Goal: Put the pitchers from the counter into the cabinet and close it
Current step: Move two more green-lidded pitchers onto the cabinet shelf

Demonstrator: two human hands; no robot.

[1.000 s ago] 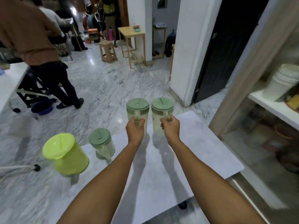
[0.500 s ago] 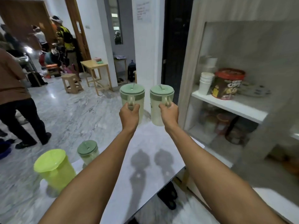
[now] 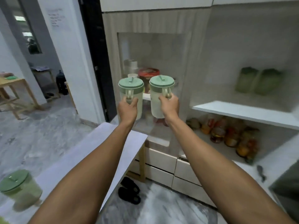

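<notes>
Pitchers are bound for the cabinet [image 3: 242,109], whose white shelf already carries two blurred green pitchers [image 3: 258,81] on the right, with jars [image 3: 229,136] crowded on the level below. Beside it, the counter [image 3: 90,152] bears one green-lidded pitcher [image 3: 19,189] at its near left corner. Held upright in the air before the cabinet's glass front, the left pitcher [image 3: 131,96] has the left hand [image 3: 127,109] clenched round its handle, and the right pitcher [image 3: 160,94], just beside it, is gripped likewise by the right hand [image 3: 169,105].

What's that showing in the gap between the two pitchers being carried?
In the head view, between the left pitcher and right pitcher shows a red-lidded tub on the white shelf behind them; nothing touches either pitcher.
</notes>
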